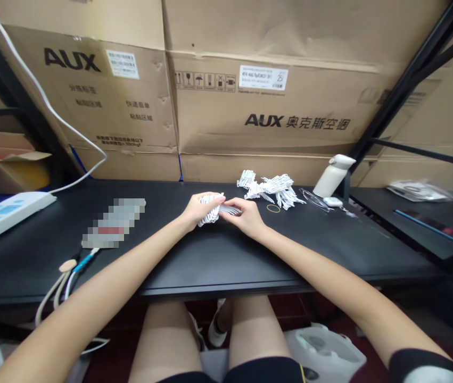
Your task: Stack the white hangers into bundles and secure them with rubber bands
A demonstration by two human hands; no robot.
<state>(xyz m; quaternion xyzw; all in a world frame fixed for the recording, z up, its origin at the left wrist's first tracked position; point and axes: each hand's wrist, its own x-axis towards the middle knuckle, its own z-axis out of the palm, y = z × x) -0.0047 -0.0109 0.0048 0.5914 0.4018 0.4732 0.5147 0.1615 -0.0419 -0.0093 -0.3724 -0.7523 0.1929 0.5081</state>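
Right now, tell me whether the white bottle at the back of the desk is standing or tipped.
Tipped. The white bottle leans at a slant, its capped top against the black frame post, its base on the black desk.

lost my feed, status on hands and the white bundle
Left hand gripping white bundle. Right hand pinching its end. Loose pile and rubber band lie behind, apart.

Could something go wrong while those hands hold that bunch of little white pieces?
Maybe. The left hand grips a bunch of white pieces while the right hand pinches one end, so loose ones might slip onto the black table. More white pieces sit in a pile just behind, and a reaching arm could scatter them. A yellow rubber band lies close by and might get knocked off.
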